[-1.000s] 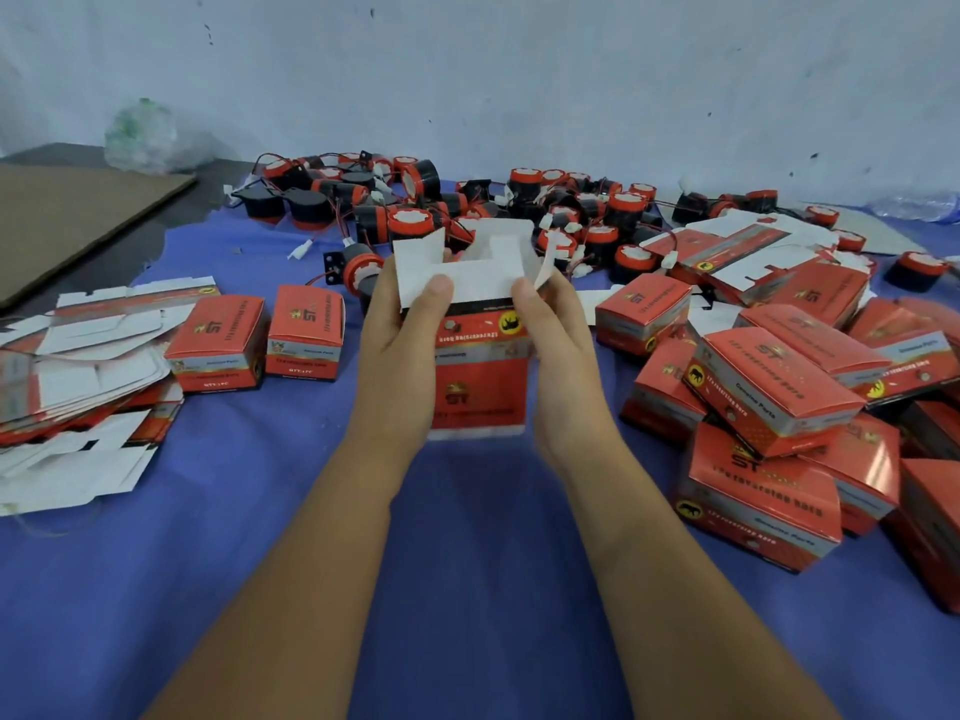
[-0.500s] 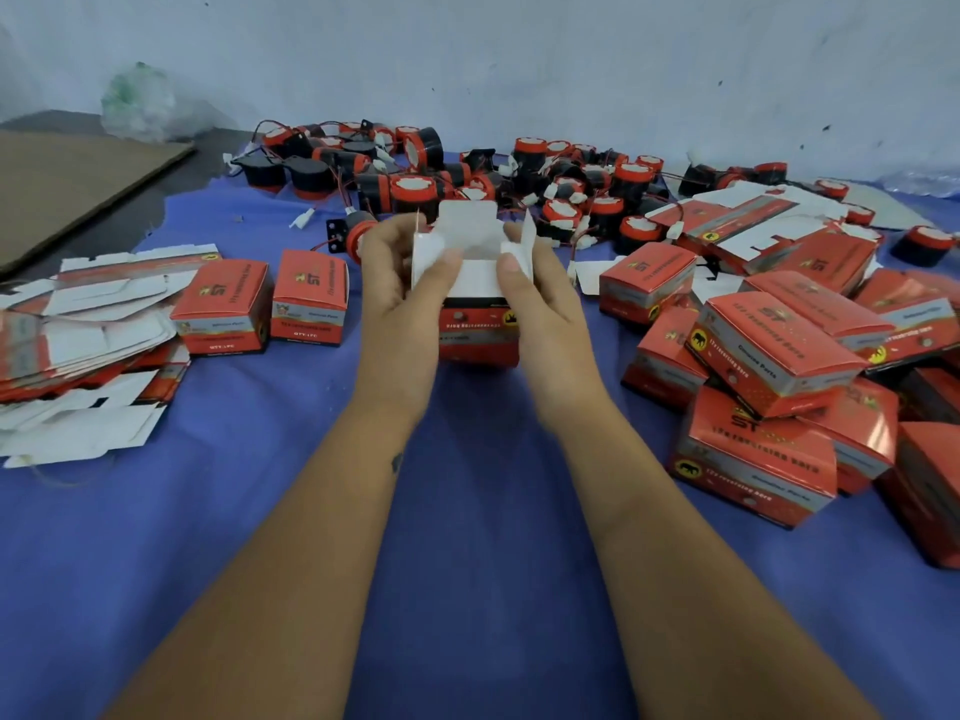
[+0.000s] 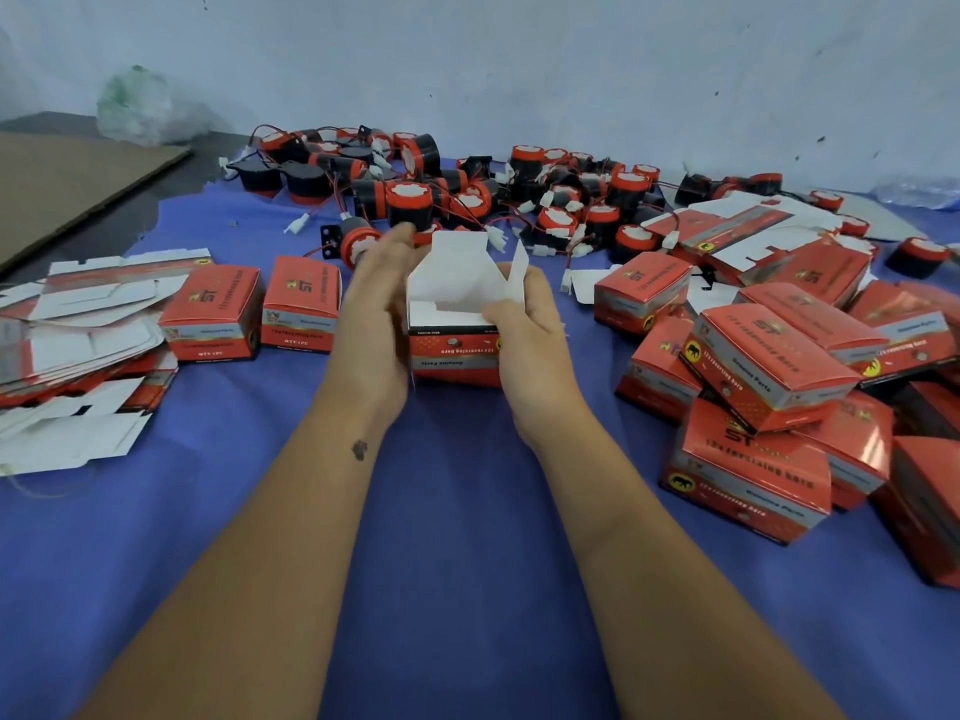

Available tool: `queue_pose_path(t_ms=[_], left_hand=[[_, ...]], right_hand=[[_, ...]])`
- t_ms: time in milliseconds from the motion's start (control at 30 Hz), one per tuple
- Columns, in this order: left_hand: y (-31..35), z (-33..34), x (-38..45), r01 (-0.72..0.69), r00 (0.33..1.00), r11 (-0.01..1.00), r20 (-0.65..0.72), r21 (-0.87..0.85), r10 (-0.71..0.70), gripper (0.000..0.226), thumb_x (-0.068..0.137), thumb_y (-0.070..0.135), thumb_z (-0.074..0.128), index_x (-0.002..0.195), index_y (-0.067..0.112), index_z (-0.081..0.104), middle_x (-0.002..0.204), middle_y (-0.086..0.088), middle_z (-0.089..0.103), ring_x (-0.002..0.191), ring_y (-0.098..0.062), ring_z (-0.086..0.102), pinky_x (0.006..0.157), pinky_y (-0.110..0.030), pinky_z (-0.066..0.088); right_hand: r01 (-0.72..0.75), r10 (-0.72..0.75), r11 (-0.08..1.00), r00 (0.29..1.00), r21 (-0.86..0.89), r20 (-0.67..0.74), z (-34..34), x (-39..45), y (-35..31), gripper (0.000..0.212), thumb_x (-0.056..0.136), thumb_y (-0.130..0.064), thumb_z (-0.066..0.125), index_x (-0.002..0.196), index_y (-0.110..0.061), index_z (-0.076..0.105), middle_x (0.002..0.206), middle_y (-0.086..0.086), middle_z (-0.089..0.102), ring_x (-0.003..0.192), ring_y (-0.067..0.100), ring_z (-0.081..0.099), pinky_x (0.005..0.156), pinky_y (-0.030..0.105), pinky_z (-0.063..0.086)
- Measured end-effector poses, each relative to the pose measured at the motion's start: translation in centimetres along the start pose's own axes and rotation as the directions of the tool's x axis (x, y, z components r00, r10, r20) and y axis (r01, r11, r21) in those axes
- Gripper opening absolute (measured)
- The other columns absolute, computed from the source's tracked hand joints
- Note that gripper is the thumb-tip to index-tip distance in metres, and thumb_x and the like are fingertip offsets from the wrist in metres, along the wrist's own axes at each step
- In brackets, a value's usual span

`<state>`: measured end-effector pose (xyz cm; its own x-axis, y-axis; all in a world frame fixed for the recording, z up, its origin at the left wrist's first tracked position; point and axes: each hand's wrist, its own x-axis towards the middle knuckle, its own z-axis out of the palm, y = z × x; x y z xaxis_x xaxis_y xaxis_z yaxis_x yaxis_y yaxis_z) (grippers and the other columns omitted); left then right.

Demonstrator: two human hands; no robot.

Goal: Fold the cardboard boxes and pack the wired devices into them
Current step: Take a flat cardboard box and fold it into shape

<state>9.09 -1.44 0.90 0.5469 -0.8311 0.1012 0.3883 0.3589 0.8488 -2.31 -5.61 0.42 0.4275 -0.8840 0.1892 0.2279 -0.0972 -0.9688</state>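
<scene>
The box (image 3: 454,350) stands upright between both hands, mouth up, white flaps raised, long axis across. Left hand (image 3: 376,324) and right hand (image 3: 524,335) fingers grasp its sides. Wired devices (image 3: 467,194) lie just beyond the fingertips; packed boxes (image 3: 769,366) crowd rightward.

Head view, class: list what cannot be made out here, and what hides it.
- Open box: inside hidden by its own walls and flaps.
- Left hand: fingertips motion-blurred; grip unclear.
- Right hand: fingers behind the box.
- Flat box blanks: cut off by left edge.
- Box print: too small.
</scene>
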Motion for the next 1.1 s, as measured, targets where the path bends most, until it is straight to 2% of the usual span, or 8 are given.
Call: queue_pose_path(t_ms=[67, 133, 333, 433, 567, 733, 967, 1100], left_hand=[[-0.4, 0.7, -0.3, -0.023, 0.998, 0.982, 0.067, 0.189, 0.011, 0.033, 0.100, 0.022, 0.049, 0.130, 0.016, 0.063, 0.120, -0.008, 0.070, 0.113, -0.030, 0.066, 0.096, -0.048, 0.053], [-0.5, 0.9, -0.3, -0.035, 0.997, 0.964, 0.072, 0.264, 0.016, 0.034, 0.098, 0.008, 0.048, 0.125, 0.022, 0.064, 0.118, -0.004, 0.071, 0.107, -0.027, 0.068, 0.089, -0.044, 0.057], [-0.4, 0.7, 0.0, -0.022, 1.000, 0.986, 0.000, 0.164, 0.022, 0.038, 0.096, -0.001, 0.045, 0.103, 0.031, 0.065, 0.094, 0.008, 0.076, 0.088, -0.020, 0.072, 0.070, -0.036, 0.060], [-0.3, 0.7, 0.0, -0.043, 0.999, 0.987, 0.016, 0.153, 0.041, 0.038, 0.096, -0.001, 0.045, 0.104, 0.030, 0.065, 0.088, 0.011, 0.075, 0.078, -0.013, 0.071, 0.061, -0.029, 0.057], [-0.3, 0.6, -0.4, -0.095, 0.995, 0.983, 0.029, 0.157, 0.091, 0.039, 0.093, -0.003, 0.046, 0.078, 0.026, 0.068, 0.081, 0.007, 0.073, 0.072, -0.013, 0.069, 0.060, -0.029, 0.057], [-0.5, 0.4, -0.9, -0.041, 0.995, 0.989, 0.091, 0.140, 0.028, 0.026, 0.081, 0.018, 0.048, 0.066, 0.020, 0.068, 0.092, -0.001, 0.074, 0.082, -0.018, 0.069, 0.062, -0.032, 0.056], [0.0, 0.4, -0.4, -0.065, 0.993, 0.927, 0.114, 0.369, 0.024, 0.048, 0.086, -0.010, 0.050, 0.103, 0.032, 0.065, 0.096, 0.000, 0.069, 0.081, -0.018, 0.067, 0.062, -0.030, 0.056], [-0.6, 0.6, -0.7, -0.019, 1.000, 0.897, -0.012, 0.441, 0.027, 0.024, 0.095, 0.012, 0.051, 0.098, 0.031, 0.064, 0.102, 0.000, 0.067, 0.081, -0.009, 0.068, 0.063, -0.026, 0.055]], right_hand=[[0.006, -0.006, 1.000, 1.000, 0.018, -0.021, 0.0, 0.0, -0.1, 0.024, 0.095, -0.005, 0.041, 0.110, -0.019, 0.054, 0.098, 0.001, 0.066, 0.076, 0.008, 0.063, 0.058, 0.021, 0.053], [0.007, -0.006, 0.999, 0.999, 0.034, -0.039, -0.1, 0.1, 0.0, 0.027, 0.094, -0.004, 0.042, 0.112, -0.019, 0.055, 0.099, 0.002, 0.067, 0.078, 0.009, 0.064, 0.059, 0.021, 0.053], [-0.218, 0.223, 0.884, 0.974, 0.414, 0.037, -0.4, 0.6, -0.4, 0.045, 0.099, -0.053, 0.040, 0.113, -0.022, 0.068, 0.113, 0.007, 0.072, 0.100, 0.025, 0.070, 0.076, 0.039, 0.060], [-0.193, 0.184, 0.946, 0.981, 0.261, 0.061, -0.4, 0.7, -0.4, 0.019, 0.099, -0.022, 0.051, 0.109, -0.021, 0.066, 0.111, 0.007, 0.070, 0.098, 0.028, 0.067, 0.086, 0.047, 0.055], [-0.058, 0.038, 0.972, 0.995, 0.226, 0.089, -0.4, 0.4, -0.6, 0.037, 0.094, 0.002, 0.045, 0.094, -0.028, 0.067, 0.099, 0.001, 0.069, 0.085, 0.018, 0.065, 0.063, 0.033, 0.058], [-0.082, 0.078, 0.986, 0.996, 0.145, 0.037, -0.5, 0.2, -0.8, 0.023, 0.083, -0.017, 0.051, 0.072, -0.022, 0.071, 0.103, 0.008, 0.071, 0.095, 0.033, 0.065, 0.073, 0.045, 0.057], [0.019, -0.020, 0.994, 1.000, -0.106, -0.011, -0.7, 0.2, -1.2, 0.039, 0.081, 0.007, 0.054, 0.094, -0.029, 0.063, 0.094, -0.003, 0.066, 0.071, 0.003, 0.065, 0.056, 0.022, 0.053], [0.000, -0.036, 0.954, 0.993, -0.299, -0.115, -0.3, 0.2, -1.0, 0.009, 0.087, -0.027, 0.055, 0.093, -0.030, 0.061, 0.101, -0.002, 0.062, 0.097, 0.015, 0.064, 0.072, 0.035, 0.056]])
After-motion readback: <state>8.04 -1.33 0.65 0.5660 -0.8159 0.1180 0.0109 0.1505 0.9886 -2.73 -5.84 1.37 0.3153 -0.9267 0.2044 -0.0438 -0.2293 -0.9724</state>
